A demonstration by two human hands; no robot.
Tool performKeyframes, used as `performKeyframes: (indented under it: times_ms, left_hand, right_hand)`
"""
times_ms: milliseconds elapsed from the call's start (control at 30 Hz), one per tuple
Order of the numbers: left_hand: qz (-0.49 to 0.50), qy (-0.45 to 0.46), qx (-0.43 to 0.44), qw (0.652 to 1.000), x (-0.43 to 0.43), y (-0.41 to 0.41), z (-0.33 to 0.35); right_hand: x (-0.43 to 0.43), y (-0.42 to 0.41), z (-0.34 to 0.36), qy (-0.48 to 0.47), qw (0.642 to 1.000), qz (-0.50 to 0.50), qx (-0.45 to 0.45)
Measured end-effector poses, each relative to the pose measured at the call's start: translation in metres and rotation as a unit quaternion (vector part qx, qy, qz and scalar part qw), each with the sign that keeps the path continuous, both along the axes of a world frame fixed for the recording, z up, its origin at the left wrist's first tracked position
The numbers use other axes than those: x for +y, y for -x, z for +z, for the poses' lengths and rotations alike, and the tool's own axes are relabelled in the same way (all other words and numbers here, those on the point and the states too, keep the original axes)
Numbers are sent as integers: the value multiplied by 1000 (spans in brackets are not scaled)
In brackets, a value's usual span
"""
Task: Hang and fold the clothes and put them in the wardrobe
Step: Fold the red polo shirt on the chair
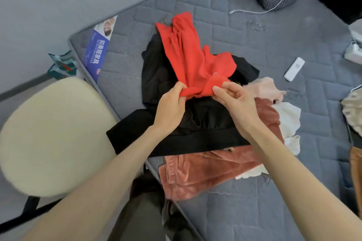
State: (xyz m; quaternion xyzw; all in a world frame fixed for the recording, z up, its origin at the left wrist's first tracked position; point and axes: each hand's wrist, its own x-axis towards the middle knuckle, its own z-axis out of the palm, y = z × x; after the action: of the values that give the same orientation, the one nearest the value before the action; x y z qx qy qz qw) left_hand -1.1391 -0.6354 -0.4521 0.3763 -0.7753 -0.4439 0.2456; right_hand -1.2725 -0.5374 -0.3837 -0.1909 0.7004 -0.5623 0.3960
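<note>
At frame centre, the left hand and right hand both pinch the near edge of a red garment, which lies stretched over a black garment on the grey mattress; a rust-pink velvet piece lies below.

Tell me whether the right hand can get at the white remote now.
Likely not yet: the right hand pinches the red garment. Once freed, bare mattress leaves the way to the remote open.
</note>
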Motion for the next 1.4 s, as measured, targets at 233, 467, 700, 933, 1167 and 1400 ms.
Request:
performKeyframes:
  times_ms: [233, 467, 700, 933, 1167, 1400]
  left_hand:
    - [117, -42, 32, 992, 58, -90, 86]
    - [169, -106, 104, 974, 112, -195, 161]
    - [203, -124, 168, 957, 146, -278, 211]
    - [348, -35, 149, 925, 130, -399, 226]
    - [275, -77, 96, 954, 133, -471, 213]
    - [289, -29, 34, 956, 125, -490, 189]
  right_hand:
    - [50, -41, 17, -59, 921, 309, 230]
    - [85, -141, -28, -221, 827, 453, 250]
    - [92, -255, -13, -29, 913, 369, 172]
    - [74, -301, 48, 50, 950, 273, 142]
    - [86, -301, 118, 38, 926, 149, 344]
    - [101, -306, 124, -92, 915, 182, 348]
